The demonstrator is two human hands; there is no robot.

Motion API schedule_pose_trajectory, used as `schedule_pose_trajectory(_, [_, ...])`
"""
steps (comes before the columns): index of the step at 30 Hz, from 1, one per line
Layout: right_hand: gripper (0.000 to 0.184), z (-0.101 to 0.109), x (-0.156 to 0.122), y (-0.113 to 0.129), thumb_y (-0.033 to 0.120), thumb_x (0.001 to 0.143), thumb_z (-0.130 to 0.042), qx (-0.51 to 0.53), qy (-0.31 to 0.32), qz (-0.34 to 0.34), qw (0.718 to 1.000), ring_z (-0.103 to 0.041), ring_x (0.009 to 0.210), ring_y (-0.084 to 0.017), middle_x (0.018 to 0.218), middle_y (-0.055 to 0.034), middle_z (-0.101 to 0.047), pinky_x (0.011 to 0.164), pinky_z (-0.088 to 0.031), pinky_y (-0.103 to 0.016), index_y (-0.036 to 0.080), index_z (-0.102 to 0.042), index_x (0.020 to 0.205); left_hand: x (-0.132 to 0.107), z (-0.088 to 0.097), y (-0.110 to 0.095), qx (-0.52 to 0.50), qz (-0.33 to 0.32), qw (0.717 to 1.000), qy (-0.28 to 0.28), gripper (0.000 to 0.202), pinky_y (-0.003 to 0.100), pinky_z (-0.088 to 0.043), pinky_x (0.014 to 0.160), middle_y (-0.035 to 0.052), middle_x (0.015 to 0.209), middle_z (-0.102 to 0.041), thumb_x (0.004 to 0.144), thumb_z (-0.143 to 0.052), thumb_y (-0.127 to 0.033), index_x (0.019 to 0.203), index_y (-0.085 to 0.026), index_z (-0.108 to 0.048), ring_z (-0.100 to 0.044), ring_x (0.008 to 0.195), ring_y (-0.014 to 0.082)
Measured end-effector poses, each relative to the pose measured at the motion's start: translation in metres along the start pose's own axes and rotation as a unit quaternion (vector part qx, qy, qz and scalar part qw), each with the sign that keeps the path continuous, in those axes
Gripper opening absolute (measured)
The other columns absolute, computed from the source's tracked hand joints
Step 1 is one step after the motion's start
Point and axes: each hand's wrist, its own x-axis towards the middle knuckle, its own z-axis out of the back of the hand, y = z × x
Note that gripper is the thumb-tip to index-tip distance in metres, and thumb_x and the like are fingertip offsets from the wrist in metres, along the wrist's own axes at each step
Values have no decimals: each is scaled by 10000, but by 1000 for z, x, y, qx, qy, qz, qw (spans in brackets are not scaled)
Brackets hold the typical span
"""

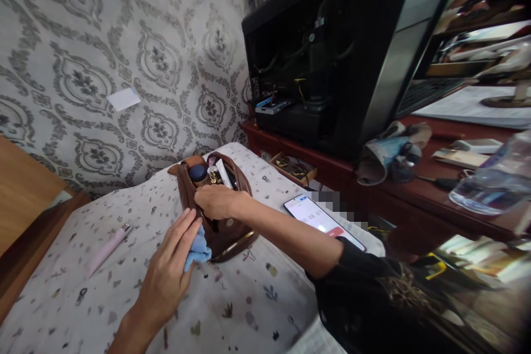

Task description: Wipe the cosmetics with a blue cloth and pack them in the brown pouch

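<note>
Left hand (pixel 166 274) holding one blue cloth (pixel 199 251); right hand (pixel 215 202) gripping one brown pouch (pixel 232 232).

Single head-worn camera, facing forward and down, close over the brown pouch (pixel 227 237) on the bedspread (pixel 257 298)

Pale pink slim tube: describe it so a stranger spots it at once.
Start at the white cloth with small printed motifs. Left of the brown leather pouch and the left hand, the pale pink slim tube lies alone, the only long pink thing.
</note>
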Motion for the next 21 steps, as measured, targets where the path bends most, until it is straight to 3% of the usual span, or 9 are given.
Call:
schedule_pose_trajectory(3, [274, -1, -3, -6, 22, 870, -524, 13, -32, -12, 999, -739, 968, -266, 991, -224, -759, 709, -510, -264, 30, -740, 1038, 1, 2, 1, -3, 1, 1000, 9, 691, 390, -472, 1138, 101, 1535, -489, 907, -387, -26, 1559, -246, -320, -461, 1427, 249])
schedule_pose_trajectory(6, [275, -1, -15, -11, 54, 915, -471, 60, -159, -56, 984, -731, 923, -245, 979, -184, -762, 695, -471, -263, 73, -736, 983, 0, 4, 2, -19, 7, 1000, 9, 652, 370, -459, 1145, 86, 1546, -481, 921, -384, -45, 1538, -251, -357, -465, 1424, 240])
schedule_pose_trajectory(9, [284, -1, -37, -12, 132, 986, -439, 145, -337, -95, 926, -710, 924, -207, 992, -117, -762, 754, -458, -259, 127, -722, 1010, -6, 5, 5, -31, 36, 999, 3, 592, 322, -492, 1098, 85, 1545, -482, 946, -390, -90, 1515, -253, -392, -512, 1385, 231])
schedule_pose_trajectory(11, [271, -6, -54, -9, 173, 1001, -448, 209, -401, -93, 887, -699, 851, -173, 934, -74, -759, 740, -459, -246, 148, -709, 1069, -14, 4, 9, -31, 67, 997, -5, 549, 317, -515, 1061, 93, 1528, -495, 959, -402, -127, 1493, -251, -419, -535, 1360, 232])
schedule_pose_trajectory(13, [255, -15, -68, -3, 198, 998, -465, 262, -426, -55, 864, -683, 767, -146, 861, -41, -747, 706, -465, -230, 157, -699, 1093, -25, 1, 16, -27, 93, 995, -5, 512, 333, -528, 1039, 102, 1503, -512, 961, -417, -161, 1466, -239, -446, -545, 1346, 243])
schedule_pose_trajectory(16, [247, -38, -79, 10, 219, 996, -471, 290, -429, 51, 854, -667, 717, -124, 851, -29, -738, 691, -484, -221, 155, -676, 1118, -45, -4, 31, -21, 121, 992, 13, 488, 358, -537, 1022, 107, 1461, -539, 954, -416, -175, 1436, -226, -470, -571, 1309, 253])
schedule_pose_trajectory(21, [236, -89, -68, 40, 209, 1005, -455, 255, -346, 174, 886, -665, 699, -136, 832, -50, -738, 675, -485, -229, 148, -670, 1081, -85, -16, 65, -13, 191, 981, 27, 503, 372, -549, 992, 86, 1361, -606, 896, -391, -131, 1369, -236, -527, -612, 1229, 251])
